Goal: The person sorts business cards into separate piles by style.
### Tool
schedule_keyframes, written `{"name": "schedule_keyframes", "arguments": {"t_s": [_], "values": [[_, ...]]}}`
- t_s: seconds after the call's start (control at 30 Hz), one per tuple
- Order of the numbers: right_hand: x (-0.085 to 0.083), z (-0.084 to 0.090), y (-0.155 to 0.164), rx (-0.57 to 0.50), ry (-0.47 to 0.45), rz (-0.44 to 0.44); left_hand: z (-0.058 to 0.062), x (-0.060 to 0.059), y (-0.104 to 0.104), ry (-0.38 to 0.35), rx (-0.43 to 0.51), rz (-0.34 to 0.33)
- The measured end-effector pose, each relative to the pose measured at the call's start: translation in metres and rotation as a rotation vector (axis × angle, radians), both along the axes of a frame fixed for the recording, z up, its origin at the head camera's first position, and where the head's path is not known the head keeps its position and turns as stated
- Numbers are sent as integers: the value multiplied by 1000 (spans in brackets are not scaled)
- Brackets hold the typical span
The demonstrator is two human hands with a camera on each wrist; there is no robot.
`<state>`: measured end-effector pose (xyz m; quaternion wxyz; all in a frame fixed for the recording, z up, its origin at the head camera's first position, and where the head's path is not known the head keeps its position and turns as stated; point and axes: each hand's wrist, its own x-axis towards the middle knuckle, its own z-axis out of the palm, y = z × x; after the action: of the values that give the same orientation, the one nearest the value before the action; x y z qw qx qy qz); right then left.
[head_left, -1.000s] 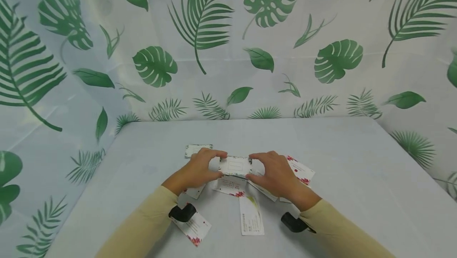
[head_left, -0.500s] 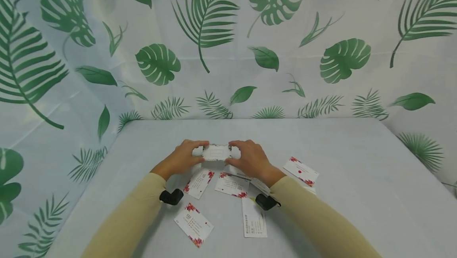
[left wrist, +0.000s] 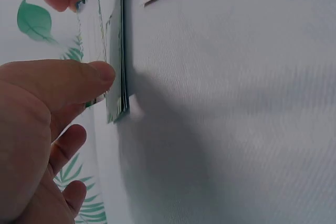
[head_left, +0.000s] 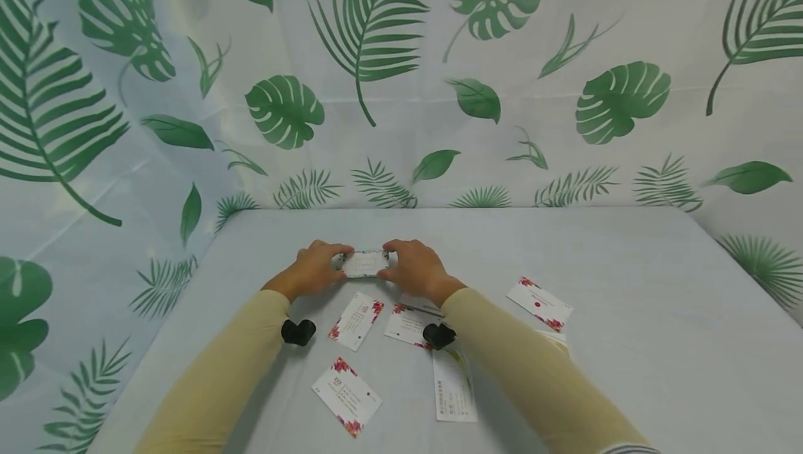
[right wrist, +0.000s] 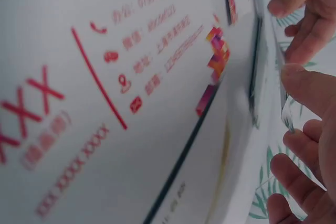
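The stack [head_left: 364, 263] of cards sits on the table [head_left: 627, 314] beyond the loose cards, squarely between the two hands. Its long axis runs left to right, so each short end points straight into a palm. The left hand [head_left: 312, 274] pinches the stack's left end, thumb on the near side and fingers curled over the far side. The right hand [head_left: 415, 270] pinches its right end in the same way. Both hands are equally near the stack, touching it.

In the left wrist view the stack [left wrist: 118, 72] stands on its long edge on the table, the left thumb [left wrist: 79, 80] pressed flat against its face. In the right wrist view the right fingertips [right wrist: 299, 82] close on the stack's edge [right wrist: 257, 77].

Nearer the person than the stack lie the loose cards: a red-cornered card [head_left: 356, 311] just below it, another [head_left: 408, 324] beside that, one [head_left: 347, 396] nearer still, a green-marked card [head_left: 453, 387], and one [head_left: 539, 303] well off to the stack's right.
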<state>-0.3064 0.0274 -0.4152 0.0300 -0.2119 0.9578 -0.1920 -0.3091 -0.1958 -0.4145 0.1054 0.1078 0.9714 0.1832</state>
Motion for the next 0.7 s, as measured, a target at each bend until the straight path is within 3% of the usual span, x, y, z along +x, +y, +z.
{"name": "schedule_keyframes", "arguments": {"t_s": [0.3,0.7], "values": [[-9,-9,-10,14,-56,-26,0,-5,-3,23,-73,-40],[-12,-12,-20,52,-131,-38,-7,-7,-7,-24,-33,-25]]}}
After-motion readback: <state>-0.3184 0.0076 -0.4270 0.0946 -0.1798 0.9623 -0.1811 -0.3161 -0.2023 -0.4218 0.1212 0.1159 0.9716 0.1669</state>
